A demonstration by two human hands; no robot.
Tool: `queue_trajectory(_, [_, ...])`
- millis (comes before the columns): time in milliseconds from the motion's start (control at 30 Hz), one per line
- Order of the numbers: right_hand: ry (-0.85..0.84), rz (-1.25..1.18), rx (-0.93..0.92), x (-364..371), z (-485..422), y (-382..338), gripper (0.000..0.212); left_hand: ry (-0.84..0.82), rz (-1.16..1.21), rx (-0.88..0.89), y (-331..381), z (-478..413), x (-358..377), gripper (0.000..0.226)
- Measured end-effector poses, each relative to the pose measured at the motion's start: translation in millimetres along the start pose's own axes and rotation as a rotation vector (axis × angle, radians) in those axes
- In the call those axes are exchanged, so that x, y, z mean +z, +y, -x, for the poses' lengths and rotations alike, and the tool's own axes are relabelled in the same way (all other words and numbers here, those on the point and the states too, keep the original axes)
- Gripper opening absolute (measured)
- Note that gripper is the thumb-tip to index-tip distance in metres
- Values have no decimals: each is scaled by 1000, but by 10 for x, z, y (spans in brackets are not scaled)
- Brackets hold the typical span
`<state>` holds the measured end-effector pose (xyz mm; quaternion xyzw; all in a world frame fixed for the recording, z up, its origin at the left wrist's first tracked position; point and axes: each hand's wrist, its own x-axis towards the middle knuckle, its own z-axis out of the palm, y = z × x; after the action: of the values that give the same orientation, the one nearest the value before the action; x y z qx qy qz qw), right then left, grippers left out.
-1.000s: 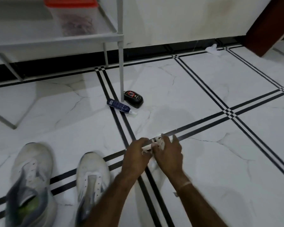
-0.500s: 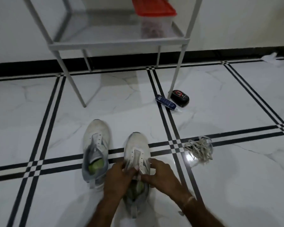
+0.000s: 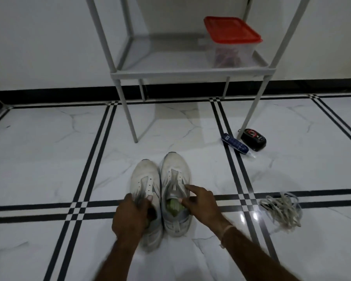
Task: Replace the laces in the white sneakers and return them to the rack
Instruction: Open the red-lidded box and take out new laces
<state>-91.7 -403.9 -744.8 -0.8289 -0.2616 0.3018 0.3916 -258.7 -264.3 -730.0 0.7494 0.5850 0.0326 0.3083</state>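
Dim, flat indoor light. Two glare spots (image 3: 242,217) gleam on the glossy floor (image 3: 49,159) just left of the loose laces (image 3: 282,209). Straight lines bow at the edges.

floor (image 3: 49,159) — white marble tile | white sneakers (image 3: 174,169) side by side | laces (image 3: 282,209) heaped right | tube (image 3: 234,144), black tin (image 3: 254,139) — by rack (image 3: 190,75) leg

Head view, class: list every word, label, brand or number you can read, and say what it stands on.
None can be read.
Blue tube: pale print, too blurred to read.
Black case: red emblem, too blurred to read.
White sneakers and red-lidded box: no text shows.
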Motion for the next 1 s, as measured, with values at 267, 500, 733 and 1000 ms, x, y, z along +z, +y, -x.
queue_trajectory(267, [-67, -105, -20, 288, 84, -18, 76, 20, 63, 35, -178, -39, -165, 57])
queue_trajectory(500, [30, -134, -126, -445, 164, -679, 60, 176, 294, 329, 869, 126, -434, 66])
queue_trajectory(733, [422, 75, -469, -1692, -158, -1599, 58, 174, 448, 671, 2502, 54, -946, 62])
queue_trajectory(1000, [678, 164, -540, -2794, -976, -2127, 58, 43, 548, 691, 3800, -341, -1209, 81])
